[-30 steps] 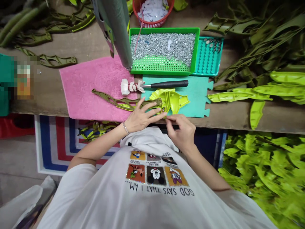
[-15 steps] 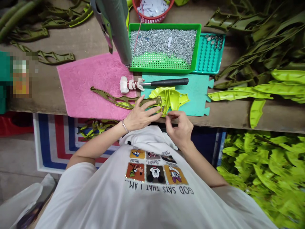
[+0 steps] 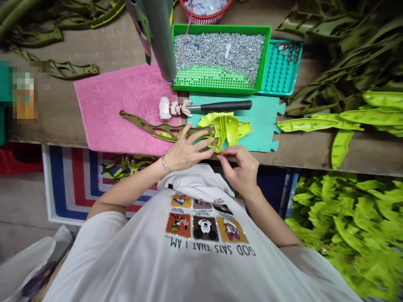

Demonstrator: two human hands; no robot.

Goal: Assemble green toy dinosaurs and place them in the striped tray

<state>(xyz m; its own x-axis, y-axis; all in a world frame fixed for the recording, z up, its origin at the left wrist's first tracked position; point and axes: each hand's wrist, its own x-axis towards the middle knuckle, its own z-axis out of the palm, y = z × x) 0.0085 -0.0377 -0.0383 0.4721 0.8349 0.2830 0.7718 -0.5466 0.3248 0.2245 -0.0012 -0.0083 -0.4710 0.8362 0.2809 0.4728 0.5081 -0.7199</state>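
Observation:
My left hand [image 3: 189, 152] lies with its fingers spread over a long olive plastic part [image 3: 141, 122] and the lime-green plastic piece [image 3: 234, 129] beside it. The olive part's right end overlaps the lime piece. My right hand [image 3: 241, 167] is closed, thumb and forefinger pinched at the lime piece's near edge; whatever sits between the fingertips is too small to make out. Just beyond the parts lies a hammer [image 3: 220, 106] with a black handle and a head wrapped in white material. Beneath are a pink towel [image 3: 126, 92] and a teal foam mat [image 3: 264, 126].
A green tray [image 3: 217, 89] holds many small metal pins, beside a teal tray [image 3: 277, 75] with small metal pieces. A grey post [image 3: 157, 37] comes down left of them. Olive parts [image 3: 343, 63] and lime parts [image 3: 340, 239] are piled at right; a red basket [image 3: 206, 17] stands behind.
The view has shifted slightly. My right hand has turned a little to the right, its pinched fingertips still at the lime piece's near edge. My left hand stays spread on the parts.

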